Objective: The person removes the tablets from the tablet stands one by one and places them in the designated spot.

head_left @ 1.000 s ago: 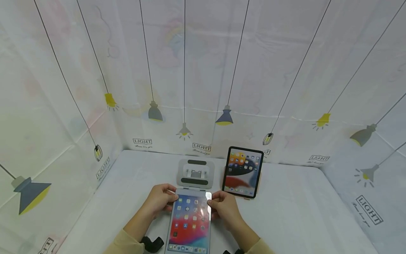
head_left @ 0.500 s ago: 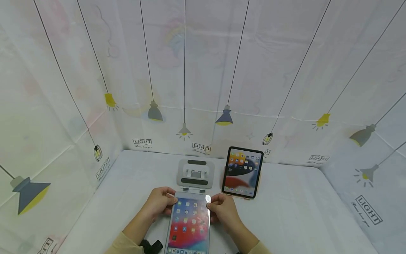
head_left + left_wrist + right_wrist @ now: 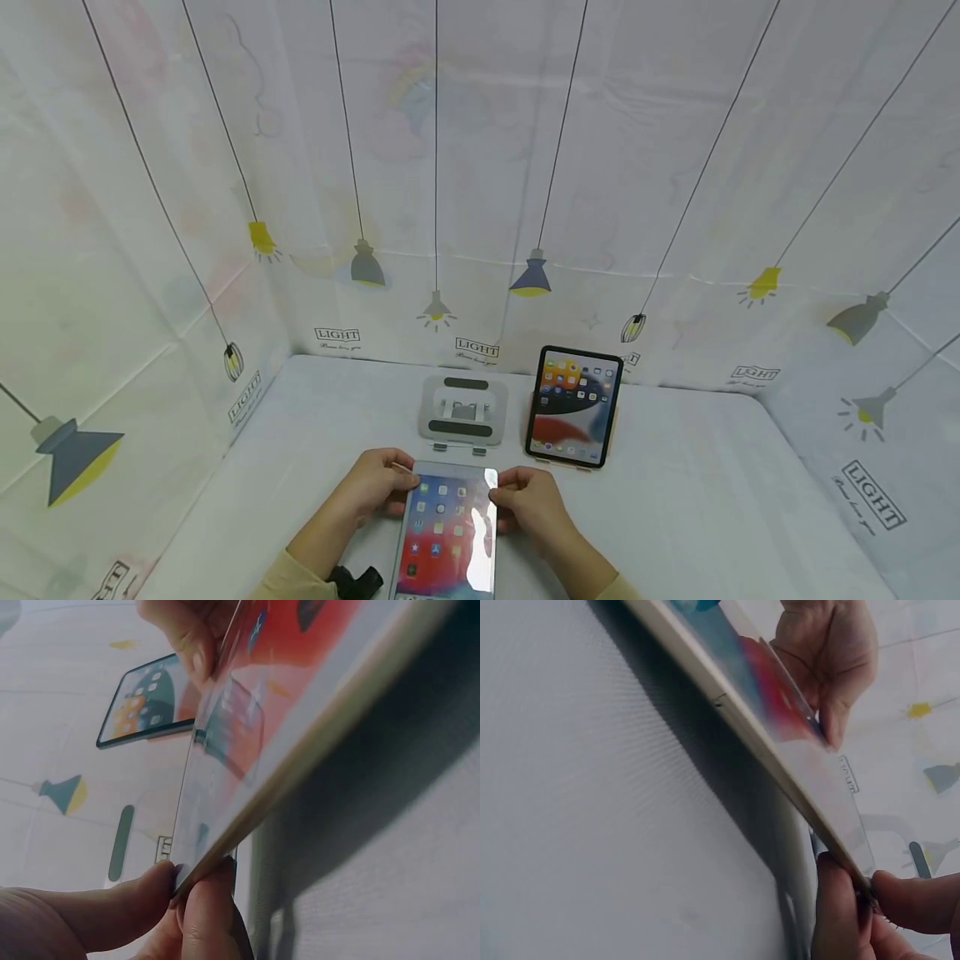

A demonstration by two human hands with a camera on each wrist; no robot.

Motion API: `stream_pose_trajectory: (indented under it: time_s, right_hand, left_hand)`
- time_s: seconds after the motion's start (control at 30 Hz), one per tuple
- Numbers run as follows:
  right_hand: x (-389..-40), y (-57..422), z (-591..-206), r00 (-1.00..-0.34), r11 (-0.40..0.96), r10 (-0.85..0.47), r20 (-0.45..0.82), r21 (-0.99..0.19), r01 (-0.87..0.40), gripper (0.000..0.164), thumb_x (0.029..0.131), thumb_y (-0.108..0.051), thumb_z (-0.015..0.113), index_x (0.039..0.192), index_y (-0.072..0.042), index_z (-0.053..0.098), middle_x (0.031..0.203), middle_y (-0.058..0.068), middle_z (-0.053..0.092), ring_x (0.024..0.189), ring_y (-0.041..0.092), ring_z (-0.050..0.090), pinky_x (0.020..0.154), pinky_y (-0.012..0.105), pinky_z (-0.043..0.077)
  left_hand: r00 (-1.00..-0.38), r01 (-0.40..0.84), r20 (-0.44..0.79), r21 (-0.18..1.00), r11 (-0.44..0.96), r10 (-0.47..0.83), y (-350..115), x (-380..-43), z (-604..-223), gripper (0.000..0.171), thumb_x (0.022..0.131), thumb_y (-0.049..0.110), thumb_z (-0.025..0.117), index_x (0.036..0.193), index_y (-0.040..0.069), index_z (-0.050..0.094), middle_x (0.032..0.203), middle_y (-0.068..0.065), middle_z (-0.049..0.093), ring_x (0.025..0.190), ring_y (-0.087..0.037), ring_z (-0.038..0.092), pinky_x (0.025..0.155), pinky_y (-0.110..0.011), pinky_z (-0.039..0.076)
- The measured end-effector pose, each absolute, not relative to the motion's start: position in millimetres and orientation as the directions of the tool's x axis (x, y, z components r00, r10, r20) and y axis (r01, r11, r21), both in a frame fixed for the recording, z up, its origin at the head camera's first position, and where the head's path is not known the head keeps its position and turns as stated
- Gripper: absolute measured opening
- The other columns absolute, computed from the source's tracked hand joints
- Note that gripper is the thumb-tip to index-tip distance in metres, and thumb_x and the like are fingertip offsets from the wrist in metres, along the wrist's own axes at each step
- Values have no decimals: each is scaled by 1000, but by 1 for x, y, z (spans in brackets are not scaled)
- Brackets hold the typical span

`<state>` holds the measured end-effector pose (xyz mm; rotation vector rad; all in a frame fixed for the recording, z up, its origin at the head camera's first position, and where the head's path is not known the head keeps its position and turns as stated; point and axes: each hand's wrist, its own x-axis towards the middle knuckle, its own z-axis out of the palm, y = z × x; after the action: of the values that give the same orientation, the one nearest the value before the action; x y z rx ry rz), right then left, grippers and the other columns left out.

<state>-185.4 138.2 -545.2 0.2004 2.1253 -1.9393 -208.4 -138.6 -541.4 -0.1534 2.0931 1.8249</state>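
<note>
A white-bordered tablet (image 3: 447, 529) with a lit red-and-blue home screen is pinched at its far corners. My left hand (image 3: 377, 483) grips its left edge, thumb on top and fingers beneath; the same grip by this hand (image 3: 112, 915) shows in the left wrist view. On the right edge my right hand (image 3: 529, 497) pinches likewise, thumb above the screen. In the wrist views the tablet (image 3: 769, 746) is lifted off the cloth, a dark shadow beneath. Just beyond it lies a grey tablet stand (image 3: 426, 417) with dark pads, apart from the tablet.
A second, black-bordered tablet (image 3: 573, 408) leans on a pinkish stand at the back right. White cloth (image 3: 697, 500) covers the table. Lamp-printed curtains (image 3: 480, 167) enclose the back and sides. A black wrist device (image 3: 358, 583) shows by the left sleeve.
Both hands have drawn the tablet slightly towards me, down the view. The gap between its top edge and the grey stand has widened; the stand and second tablet stay put.
</note>
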Motion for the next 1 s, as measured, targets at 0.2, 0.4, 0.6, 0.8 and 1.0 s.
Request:
stream_pose_trajectory:
  time_s: [0.2,0.4,0.6,0.8,1.0]
  right_hand:
    - [-184,145,-540,-948,94,-102,-303,-951,294,35,92,3,73,125,11,66,100,15,80,76,16,75,61,36,68]
    - [-183,148,-535,-937,103,-103,-334,-941,324,37,93,1,71,128,10,64,102,17,81,76,17,75,64,38,68]
    - [-182,151,-535,-931,108,-95,-352,-933,342,36,95,-2,73,129,8,64,100,15,81,74,18,76,64,37,68]
    - [-182,155,-534,-921,146,-88,-379,-920,364,35,98,-6,71,130,6,65,99,13,82,75,17,76,66,36,68]
    - [-181,158,-532,-918,186,-59,-393,-907,377,35,98,-9,72,130,3,67,104,16,82,77,18,77,67,37,68]
  left_hand:
    - [-930,-309,-340,929,204,142,-138,-206,-541,20,96,9,75,111,-3,69,93,-8,78,78,-17,72,61,-31,65]
    - [-926,-330,-363,911,246,101,-137,-206,-538,21,102,15,69,111,-3,74,91,-10,77,75,-17,71,63,-32,66]
    - [-931,-321,-354,912,257,93,-137,-204,-535,24,105,15,64,113,-5,74,89,-13,75,75,-19,71,66,-34,68]
    - [-930,-316,-351,914,253,106,-138,-204,-534,26,105,16,64,116,-6,73,91,-15,76,75,-18,73,69,-35,68]
    - [-932,-313,-348,914,258,102,-138,-204,-531,28,107,18,63,120,-6,71,95,-16,76,76,-20,75,71,-36,69]
